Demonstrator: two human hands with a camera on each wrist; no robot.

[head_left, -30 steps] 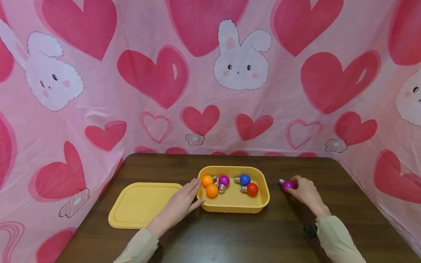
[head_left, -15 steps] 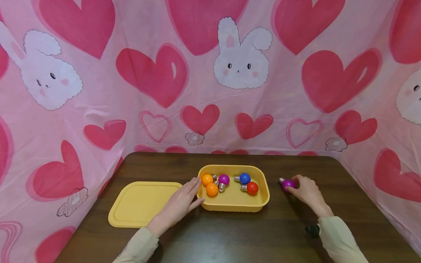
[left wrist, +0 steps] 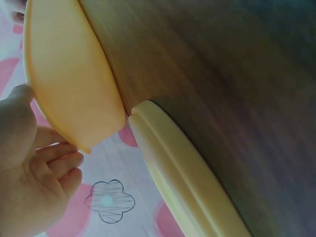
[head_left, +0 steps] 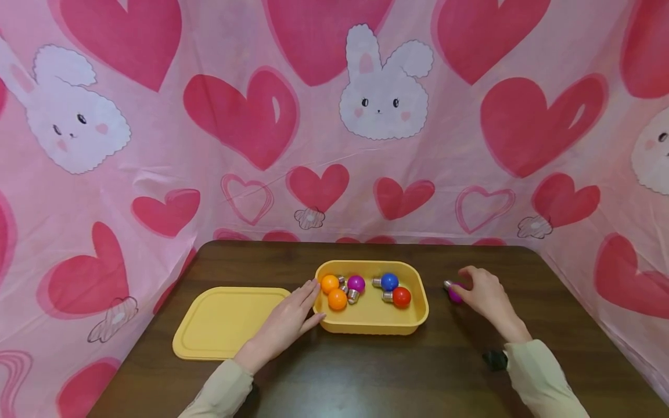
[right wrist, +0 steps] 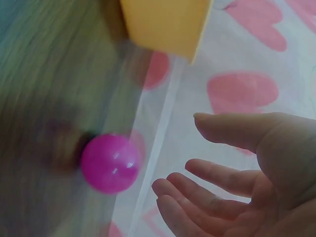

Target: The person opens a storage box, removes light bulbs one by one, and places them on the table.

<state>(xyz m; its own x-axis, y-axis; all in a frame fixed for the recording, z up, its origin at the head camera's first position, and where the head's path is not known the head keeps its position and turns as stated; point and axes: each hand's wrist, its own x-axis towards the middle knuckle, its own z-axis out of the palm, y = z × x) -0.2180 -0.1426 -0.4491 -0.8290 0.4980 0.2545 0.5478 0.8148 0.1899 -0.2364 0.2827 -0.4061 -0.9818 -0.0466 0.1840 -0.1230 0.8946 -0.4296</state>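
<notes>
A purple light bulb (head_left: 455, 295) with a silver screw base lies on the table right of the yellow container (head_left: 373, 330). My right hand (head_left: 488, 297) hovers at it with fingers and thumb spread. In the right wrist view a gap separates the bulb (right wrist: 111, 164) from the fingertips. At the container's left end, my left hand (head_left: 284, 325) rests with fairly straight fingers and thumb along the rim. Inside the container lie two orange bulbs (head_left: 337, 299), another purple bulb (head_left: 356, 284), a blue bulb (head_left: 389, 282) and a red bulb (head_left: 401, 296).
A flat yellow lid (head_left: 230, 325) lies on the dark wooden table (head_left: 376, 377), left of the container and partly behind the left forearm. Pink cloth (head_left: 334, 151) with hearts and rabbits hangs around the table's back and sides.
My right hand has let go of the purple bulb, its fingers spreading and lifting slightly away. The left hand and the container have stayed in place.
</notes>
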